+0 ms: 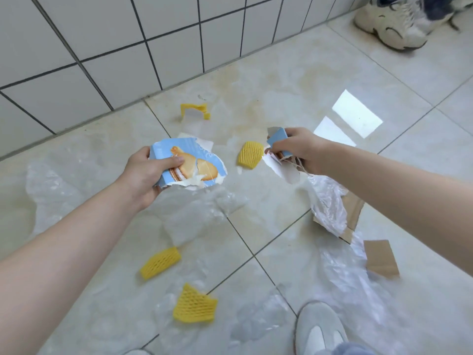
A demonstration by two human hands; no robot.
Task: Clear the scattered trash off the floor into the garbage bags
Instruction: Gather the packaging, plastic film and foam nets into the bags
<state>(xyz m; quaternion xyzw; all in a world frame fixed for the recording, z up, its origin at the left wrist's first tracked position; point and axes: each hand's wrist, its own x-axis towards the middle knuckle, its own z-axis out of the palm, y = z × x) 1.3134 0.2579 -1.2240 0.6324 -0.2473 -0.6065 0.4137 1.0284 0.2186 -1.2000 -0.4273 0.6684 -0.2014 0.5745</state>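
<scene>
My left hand [146, 172] grips a torn blue biscuit box piece [202, 167] printed with sandwich biscuits, held above the floor. My right hand [298, 149] grips another torn blue and white box scrap [277, 137] together with thin strings. Between the hands a yellow foam net [250, 155] lies on the tiles. Two more yellow foam nets [160, 263] [195, 307] lie nearer to me. A yellow card scrap [194, 110] stands near the wall. Clear plastic film [326, 203] is draped over brown cardboard [354, 208] under my right forearm.
More clear plastic sheets [51, 180] spread over the pale floor tiles. A brown card piece [381, 258] lies at the right. My grey shoe [320, 329] is at the bottom, another person's white sneaker [394, 24] at top right. A white tiled wall [102, 47] bounds the far side.
</scene>
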